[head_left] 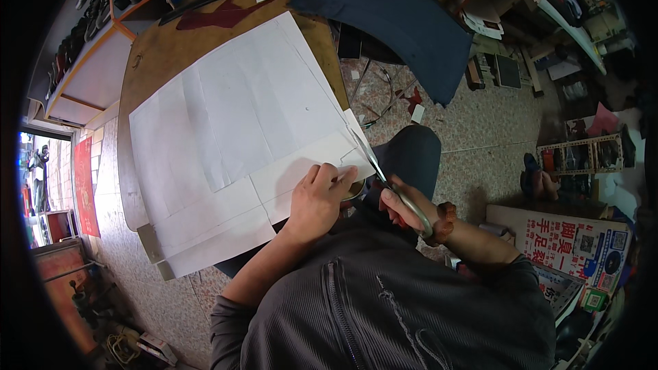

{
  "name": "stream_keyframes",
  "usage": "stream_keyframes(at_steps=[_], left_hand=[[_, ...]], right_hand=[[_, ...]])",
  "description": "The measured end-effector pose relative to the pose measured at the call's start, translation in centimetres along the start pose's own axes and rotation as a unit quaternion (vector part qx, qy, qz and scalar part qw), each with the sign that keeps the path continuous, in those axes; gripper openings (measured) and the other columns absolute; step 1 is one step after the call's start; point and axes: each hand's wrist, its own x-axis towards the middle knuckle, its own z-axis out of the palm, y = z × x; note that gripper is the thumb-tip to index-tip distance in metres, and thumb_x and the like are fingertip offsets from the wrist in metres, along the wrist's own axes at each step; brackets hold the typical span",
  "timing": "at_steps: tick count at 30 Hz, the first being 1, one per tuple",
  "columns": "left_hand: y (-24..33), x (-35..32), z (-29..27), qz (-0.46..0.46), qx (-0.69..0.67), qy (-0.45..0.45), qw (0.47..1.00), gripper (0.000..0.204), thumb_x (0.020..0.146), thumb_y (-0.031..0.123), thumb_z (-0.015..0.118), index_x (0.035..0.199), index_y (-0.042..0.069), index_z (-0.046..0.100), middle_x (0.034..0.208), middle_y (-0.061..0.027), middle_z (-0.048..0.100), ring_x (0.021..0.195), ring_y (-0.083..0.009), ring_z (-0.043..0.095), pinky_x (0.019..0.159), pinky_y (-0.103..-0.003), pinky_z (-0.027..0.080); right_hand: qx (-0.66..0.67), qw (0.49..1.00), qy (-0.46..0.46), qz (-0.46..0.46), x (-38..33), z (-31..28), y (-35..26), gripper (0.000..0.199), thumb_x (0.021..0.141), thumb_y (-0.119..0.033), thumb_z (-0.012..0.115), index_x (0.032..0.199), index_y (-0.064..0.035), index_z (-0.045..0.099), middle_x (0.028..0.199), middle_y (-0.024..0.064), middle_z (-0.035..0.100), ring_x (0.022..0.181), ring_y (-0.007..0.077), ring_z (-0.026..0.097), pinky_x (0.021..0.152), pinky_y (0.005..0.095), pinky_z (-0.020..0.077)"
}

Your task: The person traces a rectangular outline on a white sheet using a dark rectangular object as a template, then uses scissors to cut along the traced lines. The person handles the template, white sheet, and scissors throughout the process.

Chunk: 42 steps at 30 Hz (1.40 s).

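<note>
A large sheet of white paper or thin card (260, 96) lies tilted across a brown board, with fold creases and drawn pencil lines. At its near right edge my left hand (315, 199) holds the sheet, fingers curled and thumb toward the corner. My right hand (404, 207) grips the handles of large metal scissors (373, 157). Their blades point up and away along the right edge of the sheet, by a narrow strip there. The lower blade is hidden. A curved metal piece shows beneath my left thumb; I cannot tell whether it belongs to the scissors.
The brown board (154, 72) bears dark red scraps (219, 15) at its far end. Beyond it hangs a dark blue panel (391, 20). Shelves of dark shoes (75, 34) stand at the far left. A printed cardboard box (569, 240) is at the right. Scraps litter the speckled floor (473, 164).
</note>
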Motion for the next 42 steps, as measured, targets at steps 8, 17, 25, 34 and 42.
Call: stream_keyframes(at_steps=[8, 17, 25, 34, 42], left_hand=[[0.1, 0.0, -0.1, -0.004, -0.01, 0.018, 1.0, 0.041, 0.073, 0.01, 0.065, 0.114, 0.009, 0.067, 0.09, -0.0069, 0.051, 0.083, -0.0239, 0.056, 0.065, -0.035, 0.051], [0.5, 0.6, -1.0, -0.011, 0.041, -0.038, 0.998, 0.054, 0.071, 0.014, 0.069, 0.124, 0.009, 0.06, 0.107, -0.0122, 0.053, 0.1, -0.0295, 0.055, 0.086, -0.04, 0.048], [-1.0, 1.2, -0.3, -0.012, 0.119, -0.069, 0.99, 0.074, 0.073, 0.003, 0.062, 0.143, 0.012, 0.041, 0.149, -0.0232, 0.03, 0.138, -0.0457, 0.028, 0.111, -0.058, 0.025], [-0.7, 1.6, -1.4, -0.026, 0.087, -0.131, 0.987, 0.075, 0.077, 0.032, 0.073, 0.142, 0.011, 0.043, 0.15, -0.023, 0.03, 0.138, -0.0463, 0.026, 0.112, -0.059, 0.02], [-1.3, 13.0, -0.1, 0.068, 0.141, -0.028, 0.987, 0.067, 0.076, 0.029, 0.076, 0.133, 0.006, 0.049, 0.141, -0.0168, 0.044, 0.133, -0.0356, 0.038, 0.112, -0.053, 0.026]], right_hand=[[-0.002, 1.0, 0.016, 0.009, -0.1, 0.2, -0.6, 0.058, 0.094, -0.059, 0.049, 0.099, -0.0011, 0.047, 0.063, 0.0052, 0.053, 0.053, 0.0156, 0.056, 0.049, 0.0305, 0.0446], [-0.025, 0.999, 0.042, -0.016, -0.1, 0.4, -0.6, 0.057, 0.095, -0.058, 0.049, 0.095, -0.0006, 0.051, 0.065, 0.0069, 0.053, 0.06, 0.0198, 0.056, 0.058, 0.0337, 0.0436], [0.004, 1.0, 0.021, 0.008, -0.1, 0.4, -0.6, 0.053, 0.095, -0.056, 0.05, 0.112, -0.0052, 0.05, 0.071, 0.0006, 0.052, 0.051, 0.0072, 0.049, 0.044, 0.0226, 0.0411], [-0.011, 1.0, -0.015, 0.018, -1.2, -0.8, 1.6, 0.055, 0.094, -0.06, 0.047, 0.106, -0.0061, 0.054, 0.083, 0.0122, 0.063, 0.078, 0.0299, 0.061, 0.073, 0.0364, 0.0466], [0.248, 0.942, 0.215, -0.066, -4.2, -1.6, 6.7, 0.039, 0.099, -0.026, 0.047, 0.128, -0.0003, 0.045, 0.08, 0.0058, 0.058, 0.058, 0.0111, 0.054, 0.055, 0.025, 0.0447]])
